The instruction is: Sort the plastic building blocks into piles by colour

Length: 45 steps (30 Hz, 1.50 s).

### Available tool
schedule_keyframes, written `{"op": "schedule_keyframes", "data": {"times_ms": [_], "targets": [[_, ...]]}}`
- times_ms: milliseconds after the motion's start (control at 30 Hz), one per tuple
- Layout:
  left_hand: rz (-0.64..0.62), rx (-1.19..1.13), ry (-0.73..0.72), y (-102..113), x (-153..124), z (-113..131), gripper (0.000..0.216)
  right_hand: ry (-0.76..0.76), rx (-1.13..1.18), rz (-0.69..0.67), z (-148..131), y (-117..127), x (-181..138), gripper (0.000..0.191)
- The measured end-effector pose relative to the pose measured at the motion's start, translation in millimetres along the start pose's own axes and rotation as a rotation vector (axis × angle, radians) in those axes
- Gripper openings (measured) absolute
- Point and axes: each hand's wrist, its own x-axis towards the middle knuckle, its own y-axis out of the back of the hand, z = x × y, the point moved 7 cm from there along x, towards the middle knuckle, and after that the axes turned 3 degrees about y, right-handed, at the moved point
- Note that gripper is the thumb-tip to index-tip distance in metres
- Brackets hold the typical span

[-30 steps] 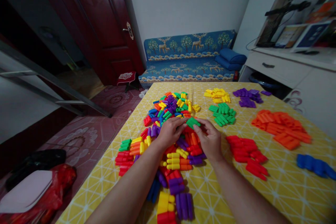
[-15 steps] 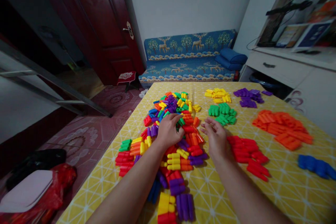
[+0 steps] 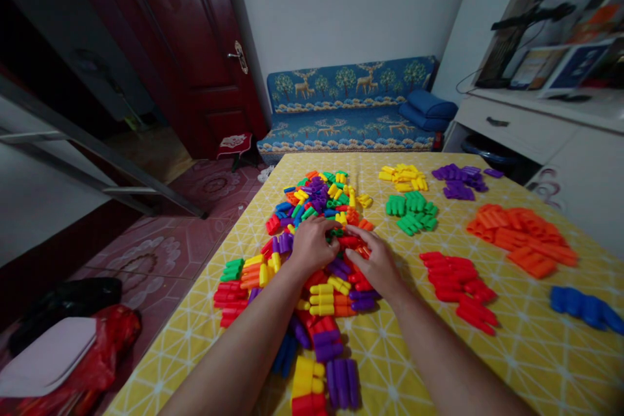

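A heap of mixed plastic building pieces lies on the table, many of them bullet-shaped and joined in rows. Over its middle, my left hand curls its fingers around a green plastic piece, which is partly hidden. My right hand is close on the right, thumb and forefinger apart, fingertips near the green piece and above red pieces. Whether they touch it I cannot tell. Below the hands lie yellow pieces and purple pieces.
Single-colour groups sit to the right: yellow, purple, green, red, orange and blue. A yellow patterned cloth covers the table. Behind it stands a blue sofa; a white cabinet is at right.
My right hand has moved left from beside the red group to the heap, close to my left hand. My left hand stays nearly in place around the green piece.
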Motion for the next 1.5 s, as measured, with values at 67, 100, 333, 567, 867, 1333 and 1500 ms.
{"op": "schedule_keyframes", "data": {"times_ms": [67, 100, 333, 567, 867, 1333, 1500], "targets": [[-0.019, -0.009, -0.005, -0.1, 0.3, 0.1, 0.037, -0.024, 0.035, 0.002, 1.6, -0.1, 0.2, 0.043], [-0.031, -0.016, -0.008, -0.5, 0.4, 0.2, 0.037, -0.035, 0.059, 0.009, 2.2, 0.2, 0.4, 0.041], [0.137, -0.367, 0.110, 5.4, -0.1, -15.5, 0.028, -0.138, 0.187, 0.070, 6.7, 3.5, -0.9, 0.036], [0.110, -0.716, 0.065, 4.6, -0.7, -13.0, 0.020, -0.029, 0.151, 0.098, -2.6, 4.6, 0.0, 0.040], [0.066, -0.703, 0.032, 6.2, -1.7, -4.2, 0.016, 0.108, 0.052, 0.209, -16.5, 13.5, -1.6, 0.013], [0.138, -0.512, 0.144, 3.4, 0.4, -21.2, 0.019, -0.127, 0.364, 0.615, 19.9, 51.9, -1.4, 0.024], [0.157, -0.540, 0.135, 4.7, 0.6, -21.0, 0.019, -0.132, 0.533, 0.762, 44.1, 76.1, 6.8, 0.064]]}}
